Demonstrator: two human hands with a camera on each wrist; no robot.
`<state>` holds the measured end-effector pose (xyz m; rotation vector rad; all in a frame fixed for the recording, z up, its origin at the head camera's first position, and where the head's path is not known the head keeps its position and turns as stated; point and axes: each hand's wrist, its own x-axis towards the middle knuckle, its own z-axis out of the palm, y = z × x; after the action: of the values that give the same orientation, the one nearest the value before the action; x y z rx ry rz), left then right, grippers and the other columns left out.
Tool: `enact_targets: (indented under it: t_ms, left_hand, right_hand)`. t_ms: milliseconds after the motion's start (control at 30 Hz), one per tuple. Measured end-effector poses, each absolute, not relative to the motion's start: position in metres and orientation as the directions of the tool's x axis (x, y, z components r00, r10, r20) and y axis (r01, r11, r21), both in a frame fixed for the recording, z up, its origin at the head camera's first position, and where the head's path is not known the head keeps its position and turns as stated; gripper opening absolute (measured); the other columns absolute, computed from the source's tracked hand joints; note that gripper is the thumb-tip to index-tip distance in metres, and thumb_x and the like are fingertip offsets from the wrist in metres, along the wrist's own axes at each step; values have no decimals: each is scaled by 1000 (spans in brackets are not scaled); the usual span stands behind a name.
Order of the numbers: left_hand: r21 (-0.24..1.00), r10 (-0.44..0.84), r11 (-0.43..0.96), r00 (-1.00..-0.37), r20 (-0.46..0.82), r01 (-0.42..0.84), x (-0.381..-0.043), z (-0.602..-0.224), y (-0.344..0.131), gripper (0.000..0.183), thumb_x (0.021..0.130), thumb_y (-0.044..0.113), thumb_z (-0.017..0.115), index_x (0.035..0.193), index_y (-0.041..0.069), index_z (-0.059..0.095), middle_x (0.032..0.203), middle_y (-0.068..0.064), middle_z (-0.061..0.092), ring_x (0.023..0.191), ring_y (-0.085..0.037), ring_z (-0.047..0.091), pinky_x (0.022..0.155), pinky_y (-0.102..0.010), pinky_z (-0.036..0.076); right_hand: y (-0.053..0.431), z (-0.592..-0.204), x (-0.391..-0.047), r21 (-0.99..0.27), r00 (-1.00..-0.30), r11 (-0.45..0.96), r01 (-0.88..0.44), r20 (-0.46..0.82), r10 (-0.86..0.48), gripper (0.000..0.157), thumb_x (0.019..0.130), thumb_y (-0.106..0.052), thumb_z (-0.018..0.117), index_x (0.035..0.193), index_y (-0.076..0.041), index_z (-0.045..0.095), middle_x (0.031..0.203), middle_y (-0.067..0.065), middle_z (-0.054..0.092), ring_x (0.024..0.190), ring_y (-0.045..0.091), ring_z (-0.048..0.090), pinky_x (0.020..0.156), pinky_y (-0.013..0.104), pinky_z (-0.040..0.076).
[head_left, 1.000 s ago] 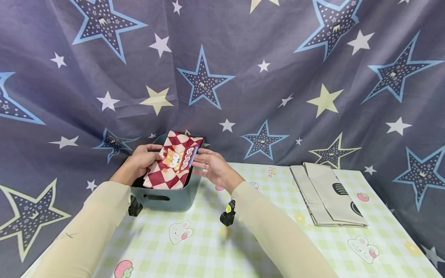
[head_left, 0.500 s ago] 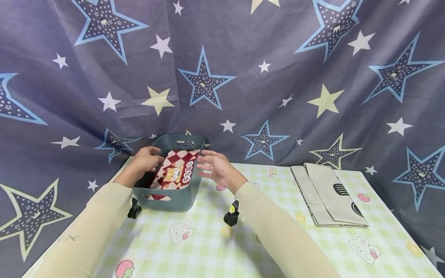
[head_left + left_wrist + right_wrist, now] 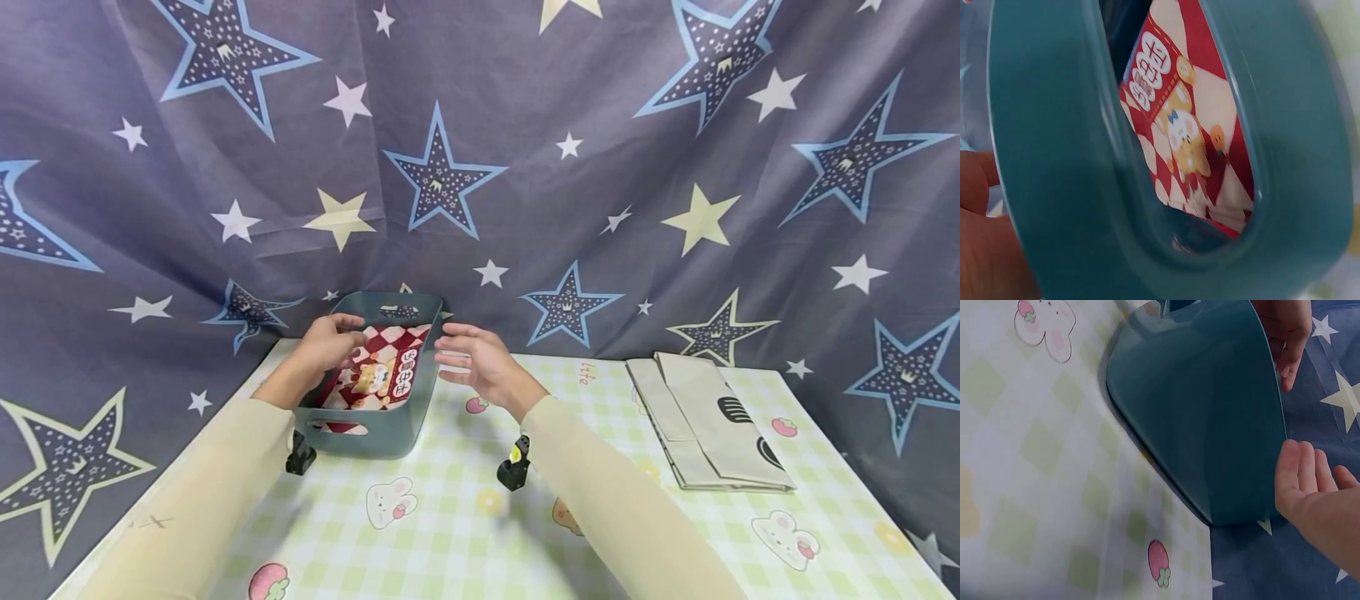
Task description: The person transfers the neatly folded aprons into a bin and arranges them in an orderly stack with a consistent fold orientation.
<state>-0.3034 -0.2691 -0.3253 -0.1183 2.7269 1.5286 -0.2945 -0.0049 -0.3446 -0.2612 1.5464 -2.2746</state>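
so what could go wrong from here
The left hand hangs over the box, so it might snag the cloth inside when lifted away. The right hand is close beside the box and could knock it. The box stands near the back edge of the table, so a push might slide it partly off.

A folded cloth (image 3: 382, 379) lies printed side up inside a blue-green bin (image 3: 397, 435).
Red-and-cream checked, it bears a cartoon animal with a blue bow and bubble lettering along its right side; it sits below the rim, partly visible through the near handle slot. The bin stands upright.
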Motion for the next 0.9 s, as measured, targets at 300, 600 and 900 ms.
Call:
enact_targets:
  t_ms: [300,600,900]
  left_hand:
    - [875,-3,482,-999,-43,-39,-298,-324,-249,48,101,10,53,147,0,45,112,-17,55,79,-18,56,62,-29,54]
    - [824,27,562,-997,72,74,-298,-329,-229,41,101,10,56,140,0,52,118,-19,58,91,-26,57,72,-32,53]
    - [657,105,715,-967,234,237,-288,-334,-197,38,100,15,61,136,3,60,118,-17,67,108,-33,64,94,-47,53]
  right_hand:
    - [19,-348,-293,-963,-928,-246,111,-12,-371,44,101,-7,56,145,-3,53,138,22,60,123,35,62,106,55,46]
    - [43,-351,-292,-985,-934,-170,27,35,-354,40,102,-6,57,142,-1,55,136,20,61,120,31,63,104,53,48]
    - [71,-360,-289,-988,-954,62,-141,119,-276,37,100,-4,61,137,-3,61,123,15,67,112,24,65,97,45,54]
